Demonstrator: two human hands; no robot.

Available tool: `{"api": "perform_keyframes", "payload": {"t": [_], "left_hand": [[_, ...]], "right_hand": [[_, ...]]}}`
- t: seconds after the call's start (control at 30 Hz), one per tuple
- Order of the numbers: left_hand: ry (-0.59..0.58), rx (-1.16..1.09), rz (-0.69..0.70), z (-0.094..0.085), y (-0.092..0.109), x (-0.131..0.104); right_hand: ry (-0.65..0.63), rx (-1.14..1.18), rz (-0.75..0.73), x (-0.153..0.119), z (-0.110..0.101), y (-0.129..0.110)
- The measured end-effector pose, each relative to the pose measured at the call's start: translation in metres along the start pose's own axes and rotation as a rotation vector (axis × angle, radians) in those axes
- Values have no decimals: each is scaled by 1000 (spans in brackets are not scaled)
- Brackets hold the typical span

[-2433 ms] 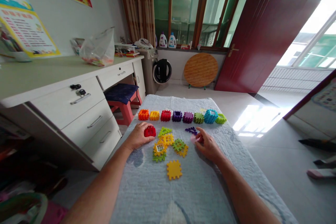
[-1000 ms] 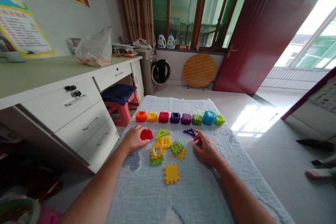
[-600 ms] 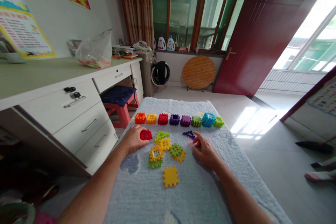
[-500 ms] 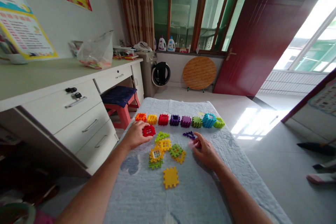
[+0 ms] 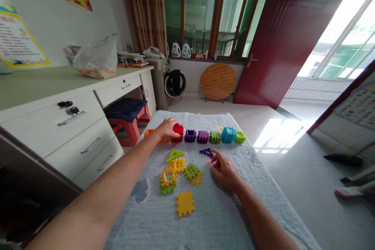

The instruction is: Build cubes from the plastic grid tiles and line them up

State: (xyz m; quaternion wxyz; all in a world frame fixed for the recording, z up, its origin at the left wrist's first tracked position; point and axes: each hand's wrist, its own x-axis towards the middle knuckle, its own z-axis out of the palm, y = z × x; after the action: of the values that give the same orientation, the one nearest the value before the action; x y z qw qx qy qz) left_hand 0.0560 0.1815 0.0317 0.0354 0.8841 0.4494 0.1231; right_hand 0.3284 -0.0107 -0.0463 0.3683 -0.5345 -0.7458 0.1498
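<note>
My left hand [image 5: 169, 128] reaches to the row of block stacks, fingers closed on a red building tile [image 5: 178, 129] at the red stack. Whether that tile rests on the stack below is hard to tell. My right hand [image 5: 223, 167] lies low over the cloth, thumb and forefinger apart. Its fingertip is at a dark purple triangular tile [image 5: 206, 152], and a pale pink patch shows beside the fingers. Between the hands lie loose tiles: a lime triangle [image 5: 175, 155], yellow window tiles [image 5: 168, 176], green tiles [image 5: 191, 170] and a solid yellow square [image 5: 185, 203].
The row continues right with dark purple [image 5: 190, 136], purple [image 5: 202, 136], green [image 5: 215, 137], blue [image 5: 228, 134] and lime [image 5: 240, 137] stacks. An orange stack [image 5: 148, 131] is partly behind my left arm. A pale cloth [image 5: 222, 218] covers the table. A desk [image 5: 84, 125] stands left.
My left hand has moved forward and right with the red tile, from in front of the row to the red stack. My right hand stays by the purple triangle. The view has shifted slightly.
</note>
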Motion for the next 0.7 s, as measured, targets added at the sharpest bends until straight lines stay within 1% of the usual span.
{"api": "perform_keyframes", "payload": {"t": [0.13,0.27,0.47,0.7], "left_hand": [[-76,23,-9,1,-3,1],[-126,39,-28,2,-3,-1],[-146,56,-34,4,-1,-3],[-180,74,-38,1,9,-2]], "right_hand": [[9,-1,-2,0,1,0],[0,-4,5,0,0,1],[-35,-7,-4,0,-1,2],[-27,0,-3,-1,0,4]]}}
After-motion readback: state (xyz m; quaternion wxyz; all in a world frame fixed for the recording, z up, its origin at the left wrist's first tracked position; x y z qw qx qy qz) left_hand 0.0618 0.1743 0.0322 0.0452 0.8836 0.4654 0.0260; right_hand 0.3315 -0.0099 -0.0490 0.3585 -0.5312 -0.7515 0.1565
